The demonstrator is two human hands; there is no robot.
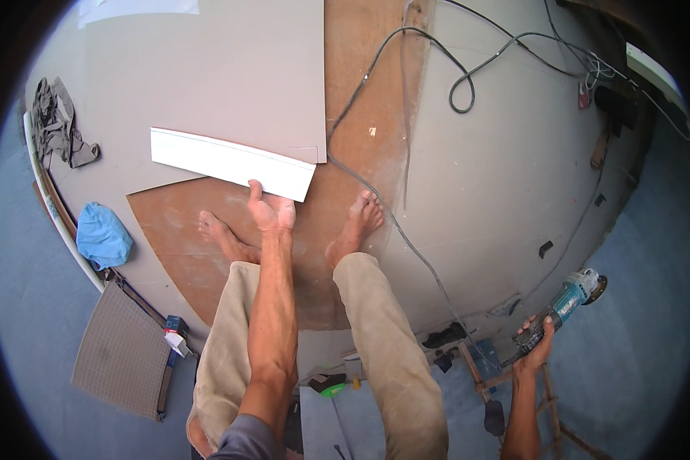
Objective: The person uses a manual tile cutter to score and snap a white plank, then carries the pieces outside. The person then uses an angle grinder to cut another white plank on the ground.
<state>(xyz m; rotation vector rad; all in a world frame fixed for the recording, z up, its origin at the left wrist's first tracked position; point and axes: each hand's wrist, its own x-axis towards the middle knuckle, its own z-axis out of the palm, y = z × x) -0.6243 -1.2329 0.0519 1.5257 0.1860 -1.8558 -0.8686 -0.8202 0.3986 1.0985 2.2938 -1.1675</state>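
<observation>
My left hand (272, 211) grips the lower edge of a long white strip (230, 157) from beneath, thumb at its edge. The strip is tilted slightly and overlaps a grey sheet (180, 77) that lies on a brown board (176, 230). My right hand (535, 341), at the lower right, is wrapped round the body of a teal and black angle grinder (563, 307), whose disc points up and to the right. A black power cord (410, 245) runs across the boards toward the grinder. My bare feet (353, 226) are on the brown board.
Grey cloth (61, 123) and a blue cloth (102, 234) lie at left, near long pipes, a woven panel (119, 345) and small boxes (175, 333). Looped cables (464, 80) and dark items (613, 107) lie at upper right. Beyond the platform's right edge, a wooden frame (548, 399) stands below.
</observation>
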